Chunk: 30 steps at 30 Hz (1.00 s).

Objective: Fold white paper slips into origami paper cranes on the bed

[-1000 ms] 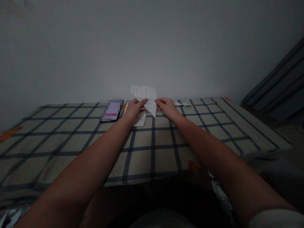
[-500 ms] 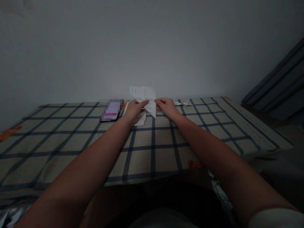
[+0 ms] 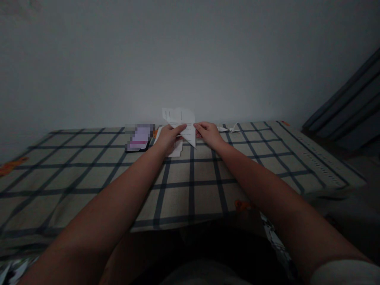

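A folded sheet of white printed paper [image 3: 179, 115] is held up between my two hands, its lower right corner coming to a point. My left hand [image 3: 170, 136] grips its left side, thumb on the near face. At the right edge, my right hand [image 3: 208, 132] pinches the paper between thumb and fingers. More white paper [image 3: 177, 150] lies on the cloth beneath my left hand, partly covered by it. Beyond my right hand rests a small folded paper piece [image 3: 234, 129] with thin pointed parts.
A phone [image 3: 139, 138] with a blurred-out screen lies left of my left hand. The table has a checked cloth [image 3: 204, 198] with dark blue lines and orange figures. A pale wall [image 3: 190, 59] rises right behind it. Dark folded fabric [image 3: 350, 99] hangs at the far right.
Almost nothing differs. Both hands keep their hold, and the paper stays in nearly the same place and shape.
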Each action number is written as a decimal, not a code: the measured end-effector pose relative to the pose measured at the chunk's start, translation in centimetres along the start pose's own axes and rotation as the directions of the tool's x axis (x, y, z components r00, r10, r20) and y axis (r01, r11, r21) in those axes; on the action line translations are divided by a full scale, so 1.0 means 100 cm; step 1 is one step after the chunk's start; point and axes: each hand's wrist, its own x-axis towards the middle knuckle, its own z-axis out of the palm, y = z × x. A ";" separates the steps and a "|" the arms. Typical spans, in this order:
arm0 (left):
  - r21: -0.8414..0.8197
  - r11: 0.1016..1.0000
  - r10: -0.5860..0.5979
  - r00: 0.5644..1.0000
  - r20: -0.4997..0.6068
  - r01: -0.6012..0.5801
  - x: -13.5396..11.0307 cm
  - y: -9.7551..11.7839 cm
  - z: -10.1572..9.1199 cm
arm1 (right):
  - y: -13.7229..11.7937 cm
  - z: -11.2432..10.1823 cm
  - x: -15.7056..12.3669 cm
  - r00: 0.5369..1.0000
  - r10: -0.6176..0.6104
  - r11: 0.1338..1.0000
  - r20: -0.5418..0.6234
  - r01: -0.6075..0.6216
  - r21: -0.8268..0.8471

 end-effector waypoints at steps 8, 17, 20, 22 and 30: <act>-0.027 0.999 0.018 1.000 -0.012 -0.019 0.001 0.000 0.000 | -0.003 0.002 0.001 1.000 0.029 0.997 0.001 -0.029 0.068; -0.002 1.000 0.006 1.000 -0.021 -0.006 -0.001 0.000 0.001 | 0.000 0.001 0.001 1.000 0.022 0.997 -0.018 -0.021 0.072; -0.004 1.000 0.018 1.000 -0.014 -0.018 0.001 -0.002 -0.001 | 0.000 0.001 0.001 0.999 0.031 0.997 -0.010 -0.030 0.078; -0.003 1.000 0.025 1.000 -0.006 -0.025 0.001 -0.002 -0.001 | -0.002 0.001 0.000 0.999 0.043 0.996 -0.013 -0.042 0.074; 0.011 1.000 0.007 1.000 -0.021 -0.007 -0.001 0.002 0.002 | -0.008 0.002 0.000 0.996 0.088 0.990 -0.028 -0.084 0.115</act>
